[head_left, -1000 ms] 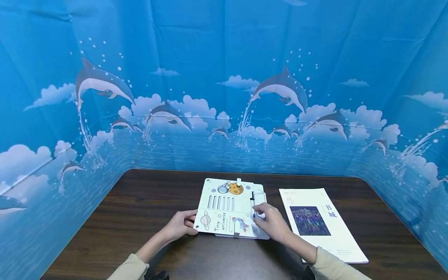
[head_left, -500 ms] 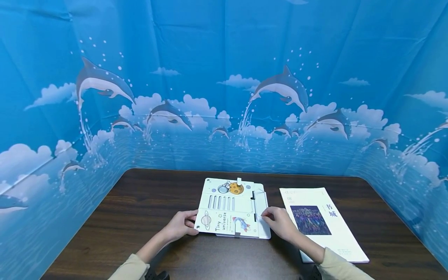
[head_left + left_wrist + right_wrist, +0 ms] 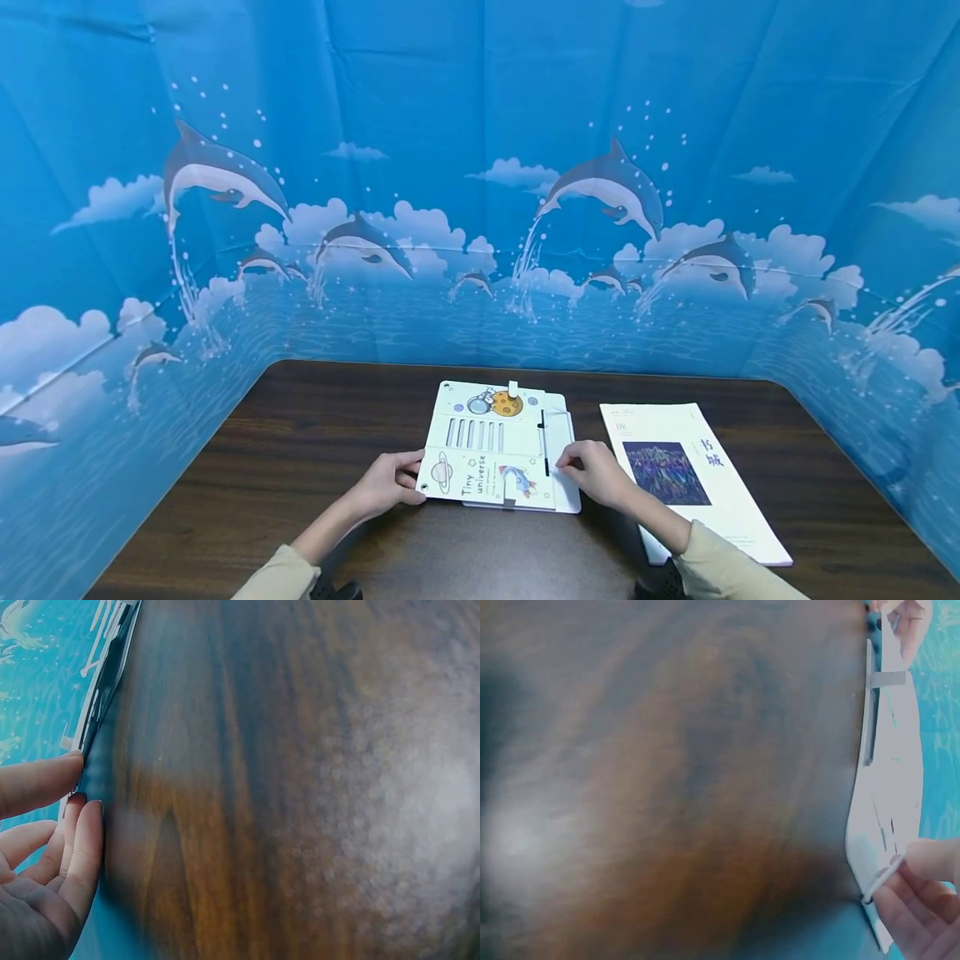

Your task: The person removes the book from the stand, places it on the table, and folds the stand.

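A white folding book stand (image 3: 480,437), printed with planets, an astronaut, a rocket and "Tiny universe", lies on the dark wooden table. My left hand (image 3: 384,485) pinches its lower left edge; in the left wrist view the thumb is above the edge and the fingertips below. At the stand's right-hand side is my right hand (image 3: 597,477). The right wrist view shows its thumb and fingers pinching a thin white rod-like support (image 3: 883,880) of the stand. A magazine (image 3: 690,483) with a dark purple picture lies just right of this hand.
The brown table (image 3: 337,408) reaches back to a blue curtain (image 3: 420,125) printed with dolphins and clouds. Small clips stick out at the stand's upper and lower edges.
My right hand has moved right from the stand's slot to its right-hand panel, then shifted slightly left. The left hand keeps its grip on the left edge. The magazine stays put.
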Demonstrator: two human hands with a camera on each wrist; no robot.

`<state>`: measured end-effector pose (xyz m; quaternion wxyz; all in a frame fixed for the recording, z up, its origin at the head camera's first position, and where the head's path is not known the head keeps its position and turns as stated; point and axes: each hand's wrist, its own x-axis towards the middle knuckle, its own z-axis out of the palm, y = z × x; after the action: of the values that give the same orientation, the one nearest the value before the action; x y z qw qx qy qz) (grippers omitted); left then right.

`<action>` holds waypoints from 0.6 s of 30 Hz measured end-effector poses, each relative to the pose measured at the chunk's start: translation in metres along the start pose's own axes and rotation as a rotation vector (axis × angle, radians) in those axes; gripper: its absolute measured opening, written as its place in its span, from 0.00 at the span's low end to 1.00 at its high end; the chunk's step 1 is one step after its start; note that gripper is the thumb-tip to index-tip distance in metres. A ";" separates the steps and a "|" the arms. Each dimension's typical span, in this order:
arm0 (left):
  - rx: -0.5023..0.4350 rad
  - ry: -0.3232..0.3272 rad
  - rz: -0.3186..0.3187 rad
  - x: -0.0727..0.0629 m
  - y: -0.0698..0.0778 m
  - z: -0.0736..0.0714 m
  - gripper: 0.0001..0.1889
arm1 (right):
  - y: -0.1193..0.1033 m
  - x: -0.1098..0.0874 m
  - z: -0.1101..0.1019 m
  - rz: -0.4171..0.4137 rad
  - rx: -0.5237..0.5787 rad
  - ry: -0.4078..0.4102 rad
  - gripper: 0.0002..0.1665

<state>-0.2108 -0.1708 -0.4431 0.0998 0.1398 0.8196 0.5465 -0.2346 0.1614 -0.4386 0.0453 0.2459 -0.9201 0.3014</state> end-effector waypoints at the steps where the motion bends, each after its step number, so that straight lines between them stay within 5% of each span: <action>1: 0.000 -0.001 0.002 0.000 0.000 0.000 0.36 | 0.000 0.001 -0.001 -0.008 0.000 -0.015 0.05; 12: -0.003 -0.004 0.010 0.001 -0.003 0.000 0.36 | 0.003 0.007 -0.006 -0.087 0.076 -0.065 0.04; 18: 0.001 0.002 0.001 0.001 -0.004 0.000 0.36 | -0.004 0.010 -0.004 -0.030 0.038 -0.073 0.04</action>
<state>-0.2127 -0.1718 -0.4467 0.0984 0.1398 0.8199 0.5463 -0.2419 0.1568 -0.4309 0.0115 0.2715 -0.9115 0.3088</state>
